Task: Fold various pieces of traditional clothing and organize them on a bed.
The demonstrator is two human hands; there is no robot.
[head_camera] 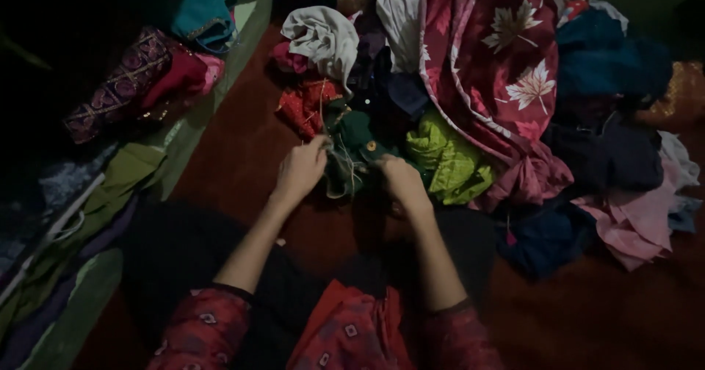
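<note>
a dim home floor, heaped with mixed clothes (pixel 470 105) for sorting.

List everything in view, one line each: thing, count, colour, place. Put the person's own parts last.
dark green garment: one, dark green with pale loose threads, centre, gripped by both hands
lime green cloth: one, bright green, just right of the hands
maple-leaf fabric: one, crimson with white leaves, upper right of the pile
white cloth: one, off-white, top of the pile
red cloth: one, red, left edge of the pile
pink cloth: one, pale pink, far right
dark blue cloth: one, navy, lower right
embroidered garment: one, purple patterned, upper left
floor: one, reddish brown
left hand: one, fingers closed on the dark green garment
right hand: one, likewise gripping it
</note>
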